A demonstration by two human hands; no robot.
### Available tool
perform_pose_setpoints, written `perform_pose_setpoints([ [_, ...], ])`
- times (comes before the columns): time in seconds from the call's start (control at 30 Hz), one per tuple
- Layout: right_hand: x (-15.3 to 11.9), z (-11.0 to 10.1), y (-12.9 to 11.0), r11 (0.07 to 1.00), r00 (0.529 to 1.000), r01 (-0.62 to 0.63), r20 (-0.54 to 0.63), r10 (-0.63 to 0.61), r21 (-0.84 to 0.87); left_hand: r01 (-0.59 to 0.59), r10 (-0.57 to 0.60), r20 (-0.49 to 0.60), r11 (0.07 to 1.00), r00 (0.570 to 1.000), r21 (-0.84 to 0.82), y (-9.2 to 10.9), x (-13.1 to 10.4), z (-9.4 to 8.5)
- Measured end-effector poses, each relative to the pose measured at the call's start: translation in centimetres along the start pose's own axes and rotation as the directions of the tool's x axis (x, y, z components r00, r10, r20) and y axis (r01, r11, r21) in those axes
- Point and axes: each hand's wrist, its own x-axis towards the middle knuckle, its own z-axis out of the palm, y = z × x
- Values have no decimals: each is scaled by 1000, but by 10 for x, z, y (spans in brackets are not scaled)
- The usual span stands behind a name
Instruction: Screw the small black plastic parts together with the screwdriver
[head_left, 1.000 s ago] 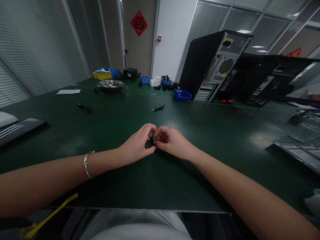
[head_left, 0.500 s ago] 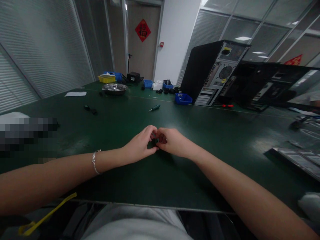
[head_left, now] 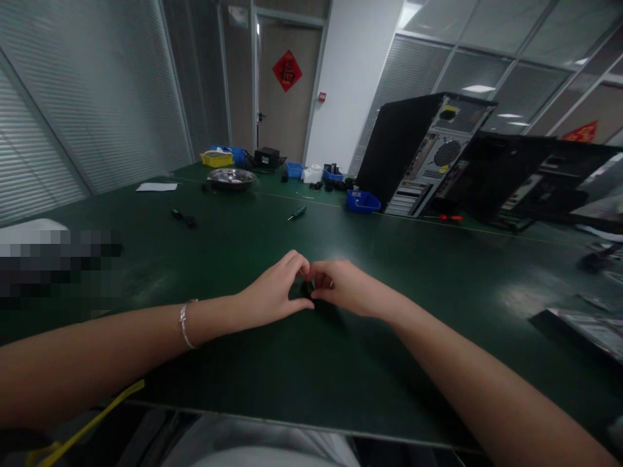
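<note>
Both hands meet low over the green table (head_left: 233, 259), near the middle of the view. My left hand (head_left: 277, 288) curves around the left side of a small dark object (head_left: 307, 288), its thumb and fingers apart. On the other side, the fingers of my right hand (head_left: 343, 287) are bent together and pinch that object, whose shape is too small and dark to tell. The fingertips of the two hands touch or nearly touch. A green screwdriver (head_left: 297, 213) lies farther back on the table.
A black computer tower (head_left: 418, 152) stands at the back right beside a blue bin (head_left: 363, 202). A metal bowl (head_left: 231, 178) and a yellow bin (head_left: 217, 159) are at the back left. A dark strap-like item (head_left: 183, 218) lies left, a metal panel (head_left: 584, 331) right.
The view has shifted, so the scene sits slightly lower. My left thumb and fingers have spread wider around the small dark object, while my right hand keeps its pinch.
</note>
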Motion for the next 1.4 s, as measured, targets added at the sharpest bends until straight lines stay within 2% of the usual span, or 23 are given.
perform_pose_setpoints([
  [0.17,-14,-9,9,992,999,-44,11,43,122,-75,72,51,994,996,73,0,-2,-4],
  [0.33,-13,-7,32,994,992,-48,-112,59,95,-97,90,116,994,989,56,-1,-2,-3],
  [0.47,26,-5,49,979,972,-40,-237,-8,-197,-79,71,145,996,987,47,0,-1,-3],
  [0.6,95,-8,58,935,958,-62,-284,-42,-348,-48,39,112,996,993,71,-9,6,-16],
  [0.7,152,-8,61,896,961,-52,-266,-75,-441,-1,0,6,987,1000,161,-38,10,-48],
  [0.8,203,-6,64,870,965,-31,-243,-103,-492,134,-94,-138,938,986,319,-87,3,-101],
  [0.87,232,-4,66,862,967,-15,-225,-116,-507,332,-235,-271,852,933,405,-123,-8,-139],
  [0.93,254,-3,67,857,971,2,-203,-124,-515,442,-315,-339,793,887,419,-155,-20,-173],
  [1.0,269,-2,67,854,972,19,-192,-138,-519,537,-394,-389,745,833,395,-180,-27,-196],
  [1.1,274,-4,64,855,961,48,-211,-182,-516,568,-439,-377,733,815,374,-208,-23,-207],
  [1.2,259,-8,54,866,933,78,-271,-238,-494,568,-463,-341,743,818,353,-226,-6,-200],
  [1.3,227,-13,38,893,879,95,-384,-283,-440,595,-535,-259,727,804,344,-234,11,-186],
  [1.4,179,-12,22,931,814,121,-502,-291,-344,599,-562,-210,723,800,344,-233,16,-173],
])
